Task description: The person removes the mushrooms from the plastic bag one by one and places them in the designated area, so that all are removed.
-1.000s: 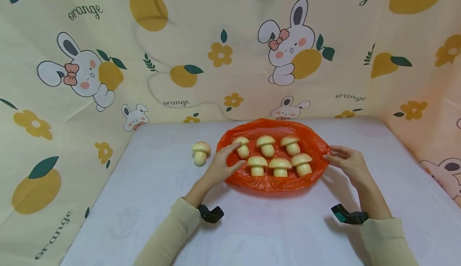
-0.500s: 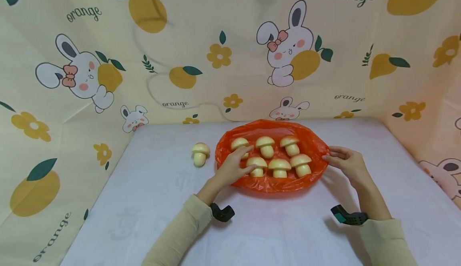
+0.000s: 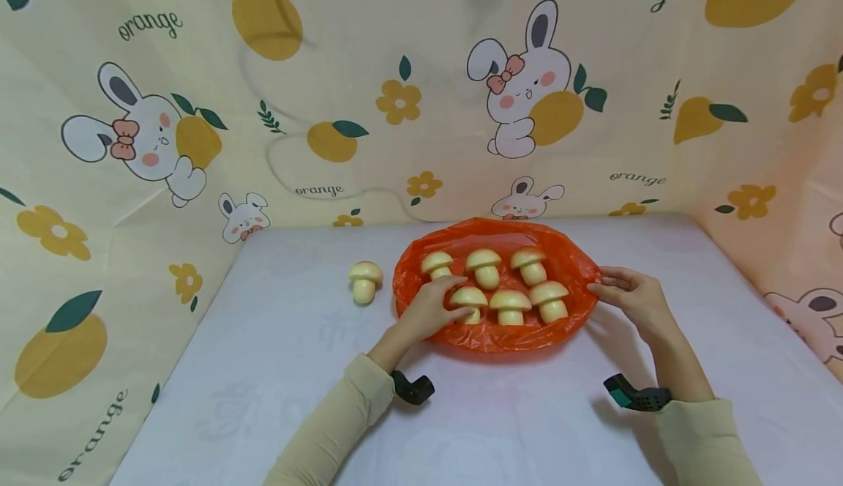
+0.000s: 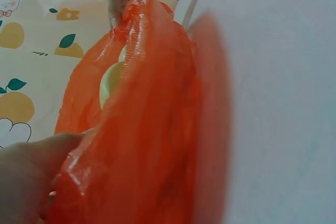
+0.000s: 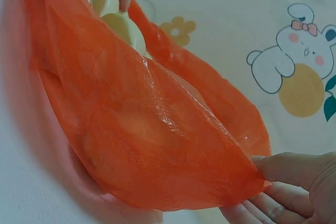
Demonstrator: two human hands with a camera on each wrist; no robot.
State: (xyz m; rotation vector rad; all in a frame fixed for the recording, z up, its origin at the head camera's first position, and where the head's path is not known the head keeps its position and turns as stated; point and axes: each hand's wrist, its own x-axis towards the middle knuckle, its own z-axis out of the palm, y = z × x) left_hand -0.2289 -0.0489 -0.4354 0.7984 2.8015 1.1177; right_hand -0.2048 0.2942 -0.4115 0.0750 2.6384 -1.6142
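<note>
A red-orange plastic bag (image 3: 500, 338) lies open-mouthed on the table, several cream mushrooms arranged in two rows inside. Its right edge is pinched between the thumb and fingers of my right hand (image 3: 635, 299), also plain in the right wrist view, where the bag's side (image 5: 147, 145) rises from the table. My left hand (image 3: 424, 314) reaches over the left rim, thumb and fingers around the front-left mushroom (image 3: 467, 296). The left wrist view has the bag's wall (image 4: 152, 129) hiding most of that grasp. Behind this hand a back-row mushroom (image 3: 437, 262) is partly covered.
One more mushroom (image 3: 364, 281) stands on the white table (image 3: 276, 383), left of the bag. A cloth backdrop (image 3: 421, 32) printed with rabbits and oranges rises behind the table and along its sides. Black bands with camera mounts (image 3: 637, 394) circle the wrists.
My left hand has moved right and inward over the bag's rim, its fingers closing around the front-left mushroom. The right hand has kept its pinch on the bag's edge.
</note>
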